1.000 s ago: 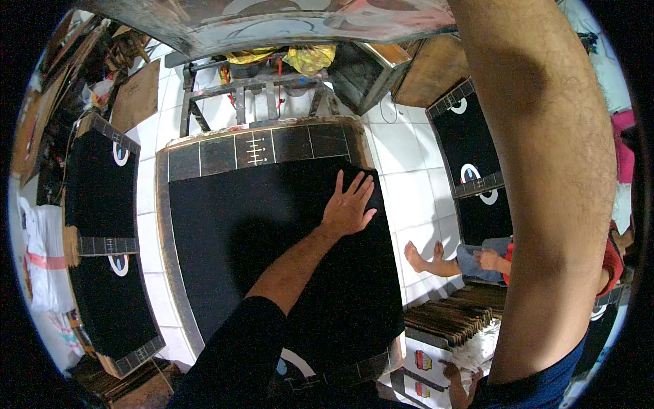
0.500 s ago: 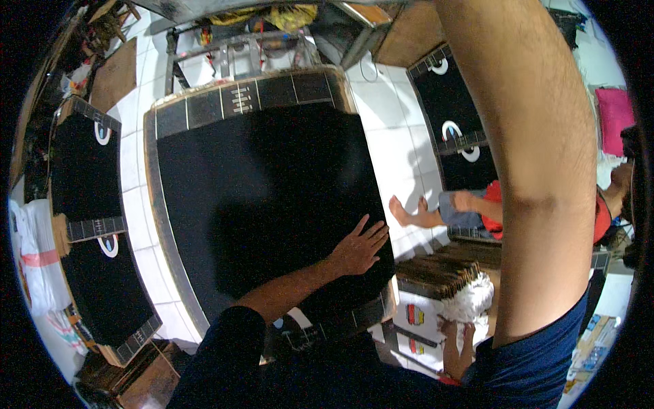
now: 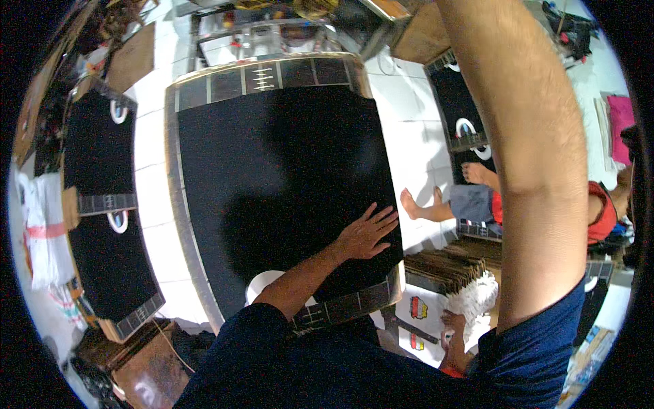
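Observation:
Before me lies a large board (image 3: 174, 163) with black fabric (image 3: 293, 170) stretched over it. A dark border (image 3: 225, 83) with pale grid lines runs along its far edge. My left hand (image 3: 368, 235) rests flat near the right side of the fabric, fingers spread, holding nothing. A white curved shape (image 3: 262, 283) shows at the fabric's near end, partly behind my forearm. My right arm (image 3: 538, 136) reaches up past the top of the picture; its hand is out of view.
Similar black-covered boards (image 3: 102, 150) stand on the left, others (image 3: 456, 102) at right. A person in red (image 3: 603, 211) is at right. Another person's hand (image 3: 453, 330) touches white printed cloth (image 3: 415, 307), beside stacked boards (image 3: 443, 262). White tiles (image 3: 153, 225) show between boards.
The view has shifted, so the board sits higher and further right. My left hand stays flat at the fabric's right side. More of the white curved shape shows. The person in red has moved a hand.

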The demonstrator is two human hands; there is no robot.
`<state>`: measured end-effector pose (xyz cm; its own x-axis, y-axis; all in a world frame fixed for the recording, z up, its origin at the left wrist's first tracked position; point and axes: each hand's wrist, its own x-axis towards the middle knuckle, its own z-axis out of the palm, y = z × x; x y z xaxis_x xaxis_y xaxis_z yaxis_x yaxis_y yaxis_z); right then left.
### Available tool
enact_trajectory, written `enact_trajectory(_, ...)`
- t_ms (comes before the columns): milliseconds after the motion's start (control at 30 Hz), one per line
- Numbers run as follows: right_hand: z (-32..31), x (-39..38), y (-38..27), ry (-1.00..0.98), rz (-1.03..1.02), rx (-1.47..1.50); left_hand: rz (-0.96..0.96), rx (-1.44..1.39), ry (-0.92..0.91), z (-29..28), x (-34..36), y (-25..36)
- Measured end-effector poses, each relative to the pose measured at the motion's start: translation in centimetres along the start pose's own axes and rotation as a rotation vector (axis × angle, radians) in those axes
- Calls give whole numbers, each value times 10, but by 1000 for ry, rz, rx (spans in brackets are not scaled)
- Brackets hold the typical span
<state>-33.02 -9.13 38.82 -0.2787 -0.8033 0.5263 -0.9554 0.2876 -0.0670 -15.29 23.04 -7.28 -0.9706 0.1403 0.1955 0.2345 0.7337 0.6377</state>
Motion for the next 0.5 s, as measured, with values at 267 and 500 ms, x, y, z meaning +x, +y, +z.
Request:
enact_trajectory(267, 64, -151, -5, 211, -155, 86, -436, -642, 1418, -235, -65, -22)
enact_trajectory(500, 171, -348, -33, -218, -32, 136, -850, -1788, 1802, -240, -122, -49)
